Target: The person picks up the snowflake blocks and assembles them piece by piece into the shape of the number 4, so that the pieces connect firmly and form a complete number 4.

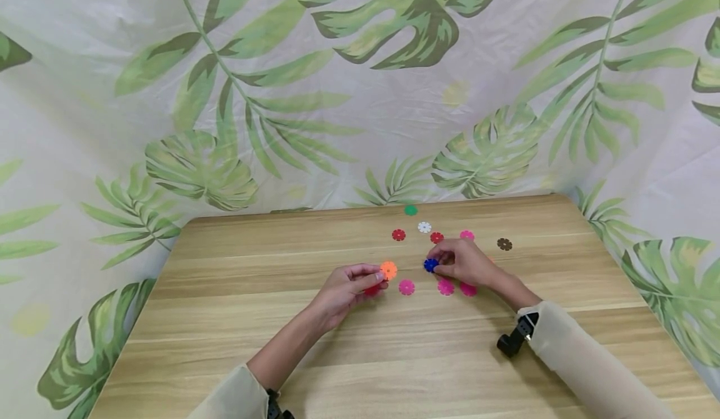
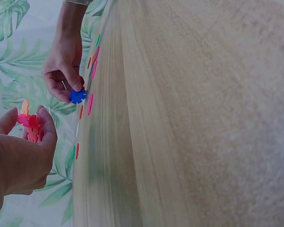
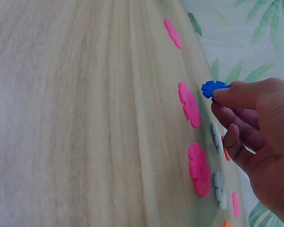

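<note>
Outside right-wrist view, left hand (image 1: pixel 344 292) holds discs (image 1: pixel 389 271).

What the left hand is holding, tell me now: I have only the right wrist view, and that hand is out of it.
Observer: The left hand holds an orange disc together with a red piece.
Operator: Now give me the disc nearest the far edge of the table.
Observer: In the head view, that is a green disc.
Operator: Name the disc farthest to the right in that view.
Observer: A brown disc, lying on the tabletop.
</note>
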Action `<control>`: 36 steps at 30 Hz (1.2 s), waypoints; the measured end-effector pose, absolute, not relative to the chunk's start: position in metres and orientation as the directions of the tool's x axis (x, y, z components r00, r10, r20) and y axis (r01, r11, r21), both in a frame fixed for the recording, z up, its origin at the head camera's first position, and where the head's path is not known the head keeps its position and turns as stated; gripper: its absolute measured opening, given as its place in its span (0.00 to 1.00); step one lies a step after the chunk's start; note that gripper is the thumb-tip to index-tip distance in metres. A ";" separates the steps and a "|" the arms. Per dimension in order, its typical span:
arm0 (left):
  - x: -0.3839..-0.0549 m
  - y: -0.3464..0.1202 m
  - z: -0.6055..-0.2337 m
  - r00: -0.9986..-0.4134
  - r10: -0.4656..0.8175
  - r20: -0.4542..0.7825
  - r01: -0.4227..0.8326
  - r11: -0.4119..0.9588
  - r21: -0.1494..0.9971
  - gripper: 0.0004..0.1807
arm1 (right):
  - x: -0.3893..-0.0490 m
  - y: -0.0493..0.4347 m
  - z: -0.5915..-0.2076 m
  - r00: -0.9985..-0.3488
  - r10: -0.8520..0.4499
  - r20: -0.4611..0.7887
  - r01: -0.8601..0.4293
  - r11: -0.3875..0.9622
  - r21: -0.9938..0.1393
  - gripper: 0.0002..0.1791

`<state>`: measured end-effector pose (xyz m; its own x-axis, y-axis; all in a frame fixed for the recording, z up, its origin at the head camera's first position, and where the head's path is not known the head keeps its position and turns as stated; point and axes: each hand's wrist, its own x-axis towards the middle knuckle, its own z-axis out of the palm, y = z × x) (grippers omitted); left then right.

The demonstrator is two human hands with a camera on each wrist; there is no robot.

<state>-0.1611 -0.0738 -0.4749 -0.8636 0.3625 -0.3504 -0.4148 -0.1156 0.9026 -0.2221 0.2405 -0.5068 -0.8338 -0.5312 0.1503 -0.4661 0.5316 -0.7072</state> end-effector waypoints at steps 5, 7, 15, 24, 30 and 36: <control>-0.160 -0.074 -0.474 -0.863 0.366 -0.347 -0.412 -0.113 0.904 0.15 | -0.219 0.239 -0.507 -0.862 -0.488 0.138 -0.396 0.477 -0.785 0.13; -0.160 -0.074 -0.475 -0.864 0.363 -0.348 -0.413 -0.117 0.903 0.15 | -0.218 0.239 -0.506 -0.873 -0.472 0.123 -0.355 0.442 -0.824 0.13; -0.160 -0.072 -0.476 -0.873 0.354 -0.336 -0.403 -0.132 0.906 0.15 | -0.210 0.232 -0.492 -0.902 -0.421 0.098 -0.241 0.302 -0.922 0.11; -0.160 -0.070 -0.475 -0.870 0.351 -0.346 -0.411 -0.127 0.903 0.14 | -0.200 0.220 -0.480 -0.892 -0.412 0.183 -0.280 0.188 -0.941 0.09; -0.159 -0.069 -0.473 -0.868 0.359 -0.342 -0.408 -0.126 0.904 0.14 | -0.195 0.213 -0.472 -0.881 -0.407 0.239 -0.328 0.163 -0.931 0.09; -0.159 -0.069 -0.473 -0.868 0.370 -0.331 -0.401 -0.133 0.906 0.15 | -0.190 0.209 -0.467 -0.866 -0.418 0.277 -0.367 0.153 -0.918 0.09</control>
